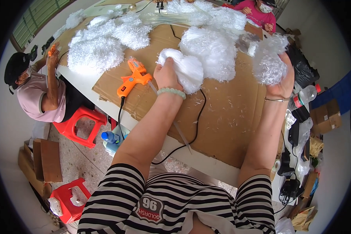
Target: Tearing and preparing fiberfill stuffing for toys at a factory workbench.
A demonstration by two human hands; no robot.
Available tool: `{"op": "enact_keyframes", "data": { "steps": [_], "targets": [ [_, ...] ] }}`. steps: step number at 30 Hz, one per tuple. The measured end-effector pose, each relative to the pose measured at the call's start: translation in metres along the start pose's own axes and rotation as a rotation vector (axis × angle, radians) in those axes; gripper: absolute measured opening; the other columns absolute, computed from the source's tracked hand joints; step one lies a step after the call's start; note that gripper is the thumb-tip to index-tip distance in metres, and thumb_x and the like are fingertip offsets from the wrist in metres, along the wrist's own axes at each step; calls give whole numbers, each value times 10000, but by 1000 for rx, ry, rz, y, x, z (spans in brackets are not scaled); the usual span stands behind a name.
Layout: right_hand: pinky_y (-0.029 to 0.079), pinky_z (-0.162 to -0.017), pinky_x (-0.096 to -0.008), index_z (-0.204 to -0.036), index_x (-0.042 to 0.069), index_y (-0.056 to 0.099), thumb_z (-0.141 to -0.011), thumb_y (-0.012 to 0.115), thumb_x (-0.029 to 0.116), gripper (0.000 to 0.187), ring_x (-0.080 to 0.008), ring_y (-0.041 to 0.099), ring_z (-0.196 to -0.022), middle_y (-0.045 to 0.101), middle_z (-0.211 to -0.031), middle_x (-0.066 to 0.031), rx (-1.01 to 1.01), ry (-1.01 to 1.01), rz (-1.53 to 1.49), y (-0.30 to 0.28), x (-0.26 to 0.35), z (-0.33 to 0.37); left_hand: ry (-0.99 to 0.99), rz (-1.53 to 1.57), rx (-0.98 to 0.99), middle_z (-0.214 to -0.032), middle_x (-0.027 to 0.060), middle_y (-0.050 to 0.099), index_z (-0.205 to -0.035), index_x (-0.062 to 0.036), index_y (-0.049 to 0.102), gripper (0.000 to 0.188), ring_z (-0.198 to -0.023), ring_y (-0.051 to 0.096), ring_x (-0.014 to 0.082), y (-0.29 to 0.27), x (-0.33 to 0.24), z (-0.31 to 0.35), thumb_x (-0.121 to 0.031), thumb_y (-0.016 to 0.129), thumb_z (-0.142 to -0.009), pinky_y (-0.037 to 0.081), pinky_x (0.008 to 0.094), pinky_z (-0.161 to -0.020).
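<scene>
My left hand (167,76) is closed on a white fluffy pad (190,72), its thumb lying over the pad's near side. At the right, my right hand (284,82) grips a clump of curly, translucent white fibre (268,66), raised beside the cardboard's edge. An orange hot glue gun (135,79) lies just left of my left hand, its black cord running off toward the table edge. A clear glue stick (182,136) passes under my left forearm. Just beyond the pad sits a large white fibre bundle (210,52).
Flat cardboard (230,121) with fibre scraps covers the white table. More white fibre piles (95,50) lie at the far left. A clear bottle (306,95) and black cables stand at the right edge. One co-worker (41,87) holds an orange tool; another (257,15) sits at the far right.
</scene>
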State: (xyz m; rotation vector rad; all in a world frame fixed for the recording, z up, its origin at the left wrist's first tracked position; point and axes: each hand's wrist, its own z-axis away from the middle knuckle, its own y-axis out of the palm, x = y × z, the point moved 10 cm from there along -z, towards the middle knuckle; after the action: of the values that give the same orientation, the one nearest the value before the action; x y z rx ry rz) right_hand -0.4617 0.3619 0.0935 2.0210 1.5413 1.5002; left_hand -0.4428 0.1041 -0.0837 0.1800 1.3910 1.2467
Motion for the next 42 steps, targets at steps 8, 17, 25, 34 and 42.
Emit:
{"op": "enact_keyframes", "data": {
  "steps": [8,17,25,34,42],
  "targets": [
    [516,-747,-366,-965,-61,509,-823,495,40,174,-266,598,-851,581,-856,-133,-706,191,569,-104,-100,9,-3,151,207,-874,107,572,-913,-13,522,179,-776,575,227,25,-4,2,-164,542,-818,485,357,-677],
    [424,-575,-193,-925,30,605,-788,609,79,145,-61,528,-684,581,-797,3,-360,-40,1134,-26,-85,-4,-106,-37,347,-790,89,608,-850,-19,559,160,-671,595,181,45,16,21,-165,608,-807,493,308,-591],
    [439,-589,-220,-852,-1,589,-775,601,50,94,-89,531,-657,570,-731,-8,-84,-178,1660,0,-105,-2,-201,-108,627,-766,58,606,-863,2,577,139,-636,575,129,65,32,43,-114,617,-797,464,263,-558],
    [378,-519,-222,-877,30,566,-819,568,48,61,-104,468,-577,566,-715,-29,-358,85,403,-29,-71,-4,-114,-88,259,-808,99,612,-881,28,583,104,-669,588,167,31,23,18,-19,584,-789,483,293,-578],
    [452,-572,-221,-926,20,548,-869,504,102,109,-122,525,-639,589,-788,-62,-161,-79,4,-14,-3,-5,25,-71,-96,-914,133,576,-987,27,499,211,-784,601,245,-5,-14,7,-74,555,-810,512,378,-657]
  ]
}}
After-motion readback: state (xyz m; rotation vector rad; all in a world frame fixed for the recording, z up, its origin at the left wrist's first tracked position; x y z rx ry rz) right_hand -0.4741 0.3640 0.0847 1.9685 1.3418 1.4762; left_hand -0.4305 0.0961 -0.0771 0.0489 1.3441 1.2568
